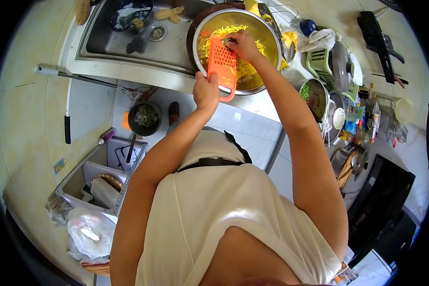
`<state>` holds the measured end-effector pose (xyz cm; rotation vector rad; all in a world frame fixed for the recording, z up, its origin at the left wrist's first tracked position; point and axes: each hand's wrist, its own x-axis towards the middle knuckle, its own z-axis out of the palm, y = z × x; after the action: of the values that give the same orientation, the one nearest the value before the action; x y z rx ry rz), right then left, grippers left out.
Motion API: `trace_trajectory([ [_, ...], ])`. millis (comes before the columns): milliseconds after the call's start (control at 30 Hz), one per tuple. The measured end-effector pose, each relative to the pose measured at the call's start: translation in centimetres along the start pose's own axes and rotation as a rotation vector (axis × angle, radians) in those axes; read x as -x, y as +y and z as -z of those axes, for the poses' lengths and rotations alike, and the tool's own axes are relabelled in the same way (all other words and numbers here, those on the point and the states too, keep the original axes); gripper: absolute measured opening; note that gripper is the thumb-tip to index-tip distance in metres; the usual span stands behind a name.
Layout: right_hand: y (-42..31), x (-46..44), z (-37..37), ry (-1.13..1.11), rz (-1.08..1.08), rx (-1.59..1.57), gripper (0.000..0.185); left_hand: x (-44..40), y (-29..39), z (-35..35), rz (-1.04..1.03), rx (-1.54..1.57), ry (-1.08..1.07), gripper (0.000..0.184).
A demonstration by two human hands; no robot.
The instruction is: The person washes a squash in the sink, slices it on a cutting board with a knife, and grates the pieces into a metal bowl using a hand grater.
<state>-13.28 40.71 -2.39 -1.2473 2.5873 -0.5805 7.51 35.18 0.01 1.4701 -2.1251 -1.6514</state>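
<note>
An orange grater [222, 66] leans over the near rim of a large metal bowl [275, 35], its handle end sticking out past the rim. Yellow shreds [247, 71] lie in the bowl. My left hand [206, 91] is closed round the grater's lower left edge, beside the bowl. On the grater's upper part, my right hand [244, 46] has its fingers closed on a small dark piece [230, 44], too small to name.
Left of the bowl is a steel sink [176, 50] with a dark pan [128, 16] and peelings [169, 13]. A pot with greens [313, 95] and a green rack [321, 64] stand to the right. Below the counter sits a pan [145, 118].
</note>
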Motion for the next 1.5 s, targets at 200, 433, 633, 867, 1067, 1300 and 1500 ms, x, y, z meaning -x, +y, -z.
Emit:
trace_trajectory([
  [200,1.1,0.4,-0.9,-0.037,-0.186,-0.381,0.021,0.0,0.1,0.1,-0.01,0.01,0.007,0.046],
  [433,-4.3,6.2,1.6,-0.014,0.004,-0.247,0.025,-0.1,-0.1,-0.2,-0.002,0.01,0.021,0.045],
  [633,-4.9,5.1,-0.2,0.123,-0.048,-0.246,0.041,-0.3,-0.6,-0.3,-0.062,0.054,0.021,0.045],
  [867,-7.0,5.7,1.4,-0.033,-0.062,-0.249,0.052,-0.3,-0.2,0.1,-0.024,0.016,0.002,0.045],
  [1067,-6.2,5.1,-0.3,0.166,0.221,0.226,0.051,-0.3,-0.5,-0.1,-0.051,-0.002,0.02,0.044],
  [1300,-6.3,4.4,-0.8,0.006,-0.074,-0.104,0.052,-0.3,-0.7,-0.1,-0.076,0.022,0.011,0.043],
  [1500,-2.3,0.1,-3.5,0.097,0.066,0.085,0.051,-0.4,-0.5,-0.1,-0.056,0.013,-0.003,0.043],
])
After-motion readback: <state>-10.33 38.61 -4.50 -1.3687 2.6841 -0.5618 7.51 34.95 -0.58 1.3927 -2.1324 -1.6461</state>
